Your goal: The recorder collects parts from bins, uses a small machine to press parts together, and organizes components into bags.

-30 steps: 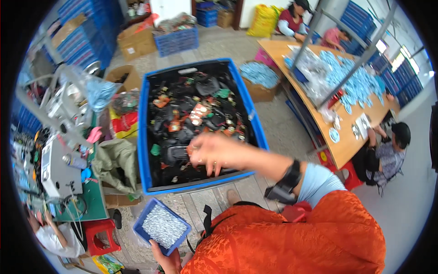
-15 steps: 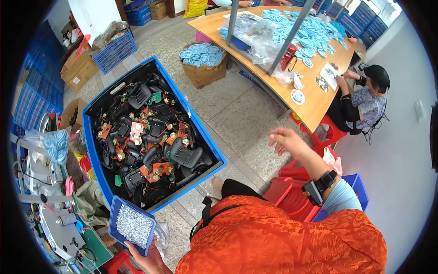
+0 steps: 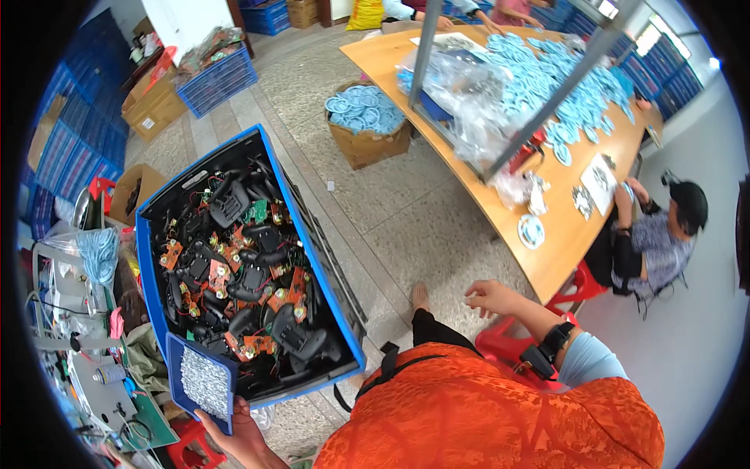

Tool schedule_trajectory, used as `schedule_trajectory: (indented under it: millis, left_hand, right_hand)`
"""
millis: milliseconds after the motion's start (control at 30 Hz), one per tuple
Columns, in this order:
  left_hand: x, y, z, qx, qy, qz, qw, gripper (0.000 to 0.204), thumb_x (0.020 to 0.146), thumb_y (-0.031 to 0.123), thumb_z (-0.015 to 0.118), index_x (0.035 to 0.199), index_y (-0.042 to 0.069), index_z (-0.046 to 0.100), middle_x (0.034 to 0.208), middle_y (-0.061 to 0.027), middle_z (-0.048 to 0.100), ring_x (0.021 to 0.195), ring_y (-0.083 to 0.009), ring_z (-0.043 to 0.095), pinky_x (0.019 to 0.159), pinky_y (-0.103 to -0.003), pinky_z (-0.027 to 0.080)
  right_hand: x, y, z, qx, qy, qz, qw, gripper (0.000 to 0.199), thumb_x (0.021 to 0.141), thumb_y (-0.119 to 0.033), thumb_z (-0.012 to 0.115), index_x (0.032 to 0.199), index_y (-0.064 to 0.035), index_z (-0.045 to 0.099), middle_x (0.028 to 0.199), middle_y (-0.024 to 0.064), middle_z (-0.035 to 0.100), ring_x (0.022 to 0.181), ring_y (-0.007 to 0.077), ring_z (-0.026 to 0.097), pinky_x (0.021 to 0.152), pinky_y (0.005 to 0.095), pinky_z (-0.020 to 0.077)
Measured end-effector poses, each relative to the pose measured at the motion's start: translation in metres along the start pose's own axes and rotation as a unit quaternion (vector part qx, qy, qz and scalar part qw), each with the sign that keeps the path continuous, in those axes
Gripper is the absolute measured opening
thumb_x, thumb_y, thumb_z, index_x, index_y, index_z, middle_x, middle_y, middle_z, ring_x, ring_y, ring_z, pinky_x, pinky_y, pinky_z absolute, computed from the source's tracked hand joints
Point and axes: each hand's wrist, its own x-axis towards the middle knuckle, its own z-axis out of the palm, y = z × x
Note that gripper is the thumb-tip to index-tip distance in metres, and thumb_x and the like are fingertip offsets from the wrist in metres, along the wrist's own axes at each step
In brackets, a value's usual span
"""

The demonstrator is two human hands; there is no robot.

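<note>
My left hand grips the lower edge of a small blue plastic tray. Tiny silvery-white pieces fill the tray, too small to identify. The tray is held tilted at the near left corner of a large blue-rimmed crate and hides part of it. In that crate lie black game-controller shells mixed with orange circuit boards, a few green ones and thin wires. My right hand hangs in the air near the table's near corner, holding nothing, with its fingers loosely bent and apart.
A wooden table heaped with light-blue rings runs along the right, with metal posts on it. A co-worker sits beyond it. Red stools stand by my right arm. A carton of rings and a cluttered bench flank the crate.
My view has shifted, and one foot now shows ahead on the floor. The tray has moved left in view, closer over the crate's corner. My right hand appears lower.
</note>
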Motion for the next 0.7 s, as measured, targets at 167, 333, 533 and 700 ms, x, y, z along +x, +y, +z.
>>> schedule_trajectory:
  millis: [167,333,533,700]
  left_hand:
    - [0.013,-0.02,0.093,-0.034,0.054,0.014,0.998,0.039,0.093,0.038,0.057,0.117,0.007,0.055,0.099,-0.0099,0.065,0.074,-0.0211,0.06,0.062,-0.029,0.049]
    - [0.034,-0.037,0.15,-0.046,0.064,0.023,0.997,0.042,0.094,0.039,0.054,0.116,0.004,0.054,0.095,-0.0118,0.066,0.07,-0.0223,0.061,0.059,-0.029,0.049]
    - [0.085,-0.046,0.177,-0.062,0.108,0.048,0.991,0.044,0.095,0.042,0.049,0.116,0.003,0.053,0.094,-0.0115,0.066,0.072,-0.022,0.062,0.062,-0.034,0.051]
    - [0.131,-0.041,0.177,-0.095,0.125,0.064,0.985,0.047,0.098,0.041,0.043,0.126,0.004,0.045,0.104,-0.0124,0.063,0.075,-0.0234,0.062,0.063,-0.035,0.05]
  right_hand:
    - [0.04,-0.019,-0.084,0.021,0.047,0.029,0.998,0.034,0.084,-0.021,0.065,0.108,0.0014,0.059,0.08,0.0097,0.065,0.058,0.0167,0.063,0.048,0.0302,0.0512]
    - [0.113,-0.108,-0.117,0.055,-0.009,-0.057,0.997,0.032,0.087,-0.02,0.062,0.112,0.0003,0.057,0.084,0.0068,0.064,0.061,0.015,0.061,0.052,0.0286,0.0495]
    - [0.195,-0.242,-0.118,-0.041,-0.111,-0.118,0.986,0.034,0.088,-0.023,0.062,0.113,-0.0013,0.057,0.088,0.0074,0.063,0.065,0.0137,0.06,0.056,0.0284,0.0495]
    - [0.262,-0.35,-0.1,-0.101,-0.12,-0.167,0.974,0.039,0.087,-0.027,0.063,0.115,-0.0002,0.055,0.09,0.0118,0.064,0.071,0.0198,0.063,0.062,0.0319,0.051]
